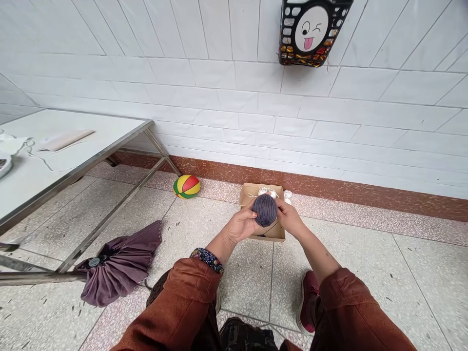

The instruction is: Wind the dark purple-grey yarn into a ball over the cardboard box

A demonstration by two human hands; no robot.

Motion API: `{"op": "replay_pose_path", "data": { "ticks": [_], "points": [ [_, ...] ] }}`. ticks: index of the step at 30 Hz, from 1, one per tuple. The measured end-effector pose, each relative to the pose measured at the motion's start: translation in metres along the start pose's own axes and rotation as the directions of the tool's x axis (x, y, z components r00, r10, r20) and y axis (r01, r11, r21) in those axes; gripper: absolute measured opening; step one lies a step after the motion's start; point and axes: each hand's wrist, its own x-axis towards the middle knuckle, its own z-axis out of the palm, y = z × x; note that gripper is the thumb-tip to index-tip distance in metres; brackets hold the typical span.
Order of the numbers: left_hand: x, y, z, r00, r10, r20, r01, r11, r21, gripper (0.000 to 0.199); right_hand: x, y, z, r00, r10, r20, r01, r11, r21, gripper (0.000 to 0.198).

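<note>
A ball of purple-grey yarn [265, 210] is held between my two hands, above an open cardboard box [281, 239] on the floor. My left hand [242, 223] grips the ball from the left, thumb lying on its front. At the ball's right side, the fingers of my right hand [290, 217] are closed against its edge; their tips are partly hidden. Inside the box, behind the ball, lies white yarn or string [272, 193]. A dark strand shows in the box below the ball.
A striped ball [186, 186] rests by the leg of a white-topped table [73, 161] on the left. A purple gathered cloth [120, 263] lies on the floor beneath. White stuff [287, 196] sits right of the box. A black basket [309, 34] hangs on the tiled wall.
</note>
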Motion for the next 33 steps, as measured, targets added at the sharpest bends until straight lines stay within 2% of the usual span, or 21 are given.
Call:
{"op": "replay_pose_path", "data": {
  "ticks": [5,9,15,17,21,23,26,29,33],
  "points": [
    [0.006,-0.003,-0.001,0.987,0.085,-0.137,-0.079,0.996,0.049,0.074,-0.003,0.009,0.004,0.998,-0.055,0.037,0.06,0.988,-0.141,0.02],
    [0.008,-0.001,-0.005,0.967,0.101,-0.234,-0.079,0.991,0.104,0.06,-0.007,0.011,0.001,0.991,-0.057,0.121,0.084,0.969,-0.233,0.018],
    [0.014,-0.004,-0.012,0.918,0.22,-0.329,-0.131,0.954,0.271,0.055,-0.017,-0.011,-0.006,0.939,-0.148,0.309,0.198,0.971,-0.136,0.021],
    [0.016,-0.005,-0.013,0.903,0.255,-0.346,-0.134,0.932,0.337,0.059,-0.019,-0.023,-0.01,0.928,-0.192,0.321,0.227,0.971,-0.076,0.023],
    [0.014,-0.009,-0.014,0.904,0.276,-0.327,-0.085,0.865,0.495,0.064,-0.018,-0.039,-0.021,0.945,-0.261,0.195,0.267,0.964,-0.007,0.023],
    [0.012,-0.01,-0.014,0.921,0.268,-0.283,-0.07,0.828,0.557,0.062,-0.016,-0.041,-0.026,0.957,-0.268,0.109,0.271,0.962,-0.013,0.024],
    [0.007,-0.011,-0.015,0.954,0.19,-0.231,-0.021,0.814,0.58,0.06,-0.011,-0.035,-0.028,0.965,-0.259,-0.029,0.258,0.965,-0.046,0.024],
    [0.003,-0.01,-0.014,0.983,0.072,-0.171,0.033,0.84,0.541,0.065,-0.006,-0.024,-0.024,0.965,-0.225,-0.137,0.218,0.974,-0.065,0.025],
    [-0.004,-0.005,-0.009,0.998,-0.051,-0.046,0.064,0.938,0.34,0.072,0.0,-0.01,-0.016,0.968,-0.126,-0.215,0.123,0.992,-0.027,0.026]
  ]
}}
